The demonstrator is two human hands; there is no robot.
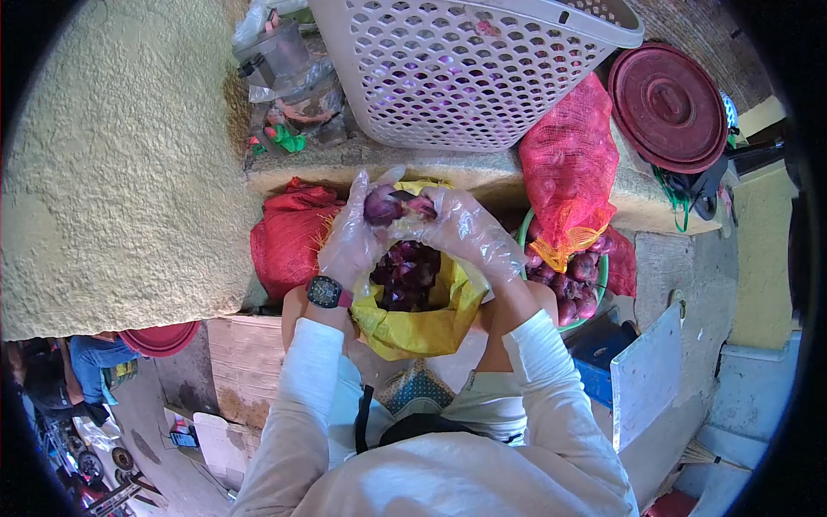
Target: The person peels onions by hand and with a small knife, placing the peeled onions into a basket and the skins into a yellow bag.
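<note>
Landmark: yellow bag point(418, 332). Above it, left hand point(351, 226) and right hand point(465, 231), both in clear gloves, holding onion point(382, 207). Right of bag, tub point(601, 289) of onions. Left, red sack point(291, 239).

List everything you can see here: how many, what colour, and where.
Basket: one, pale, top centre
Lid: one, dark red, top right
Mesh bag: one, red, above tub
Tub: one, green-rimmed, right
Loose onions: many, purple, in tub and yellow sack
Yellow sack: one, yellow, between knees
Red sack: one, red, left of yellow sack
Box: one, blue, lower right
Cardboard: brown, left
Clutter: uncountable, mixed, edges
Held onions: at least two, purple, in hands
Watch: one, black, left wrist
Left hand, right hand: two, clear-gloved, above yellow sack
</note>
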